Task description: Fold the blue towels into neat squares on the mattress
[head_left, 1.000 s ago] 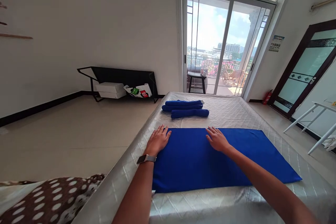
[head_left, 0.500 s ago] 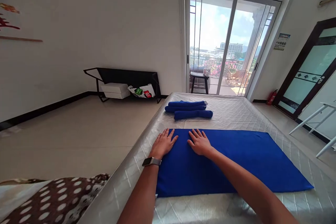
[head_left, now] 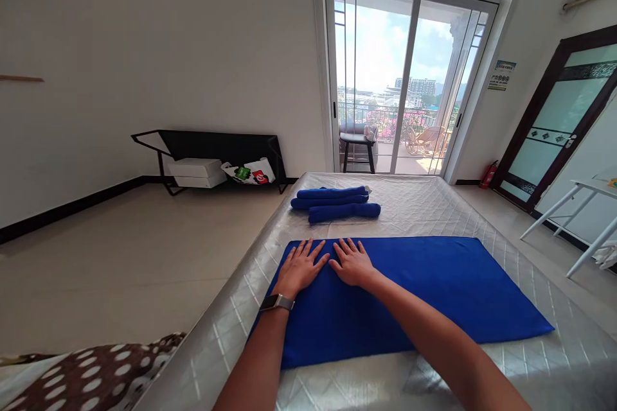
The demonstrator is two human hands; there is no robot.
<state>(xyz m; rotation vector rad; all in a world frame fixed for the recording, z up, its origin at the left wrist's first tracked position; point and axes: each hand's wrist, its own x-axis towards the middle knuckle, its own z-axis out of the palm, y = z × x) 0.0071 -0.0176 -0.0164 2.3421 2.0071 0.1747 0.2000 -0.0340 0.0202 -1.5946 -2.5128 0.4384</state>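
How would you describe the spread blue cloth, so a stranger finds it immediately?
Find the silvery mattress before the sliding glass door. On it, under the left hand and right hand, lies the blue cloth. It is spread flat, unlike the blue rolls beyond.

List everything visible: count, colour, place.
mattress: 1, silver, centre
cloth: 1, blue, on mattress
fabric rolls: 3, blue, beyond cloth
dotted fabric: 1, brown, lower left
rack: 1, black, by wall
box stack: 1, white, on rack
printed bag: 1, white, on rack
sliding door: 1, grey, far end
stool: 1, dark, behind glass
sign: 1, multicoloured, wall
extinguisher: 1, red, right
framed door: 1, brown, right
table: 1, white, right edge
watch: 1, dark, left wrist
left hand, right hand: 2, bare, on cloth
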